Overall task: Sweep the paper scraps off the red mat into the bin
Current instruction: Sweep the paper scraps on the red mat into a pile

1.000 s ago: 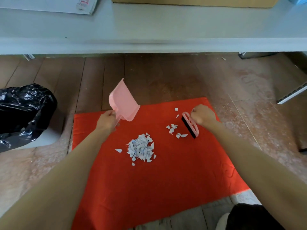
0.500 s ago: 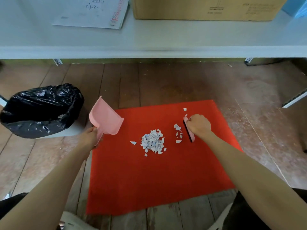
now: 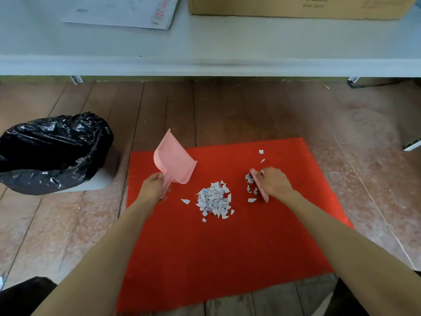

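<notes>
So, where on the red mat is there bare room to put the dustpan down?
The near half of the mat, below the pile, is bare. So is the far strip between the dustpan, gripped by the left hand, and two stray scraps. It is crowded between the pile and the brush that the right hand holds.

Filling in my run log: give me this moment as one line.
left hand: holds pink dustpan, tilted up | right hand: holds brush on red mat | scrap pile: mid-mat | bin: left of mat

2 bare forearms; black clothing at the knees.
</notes>
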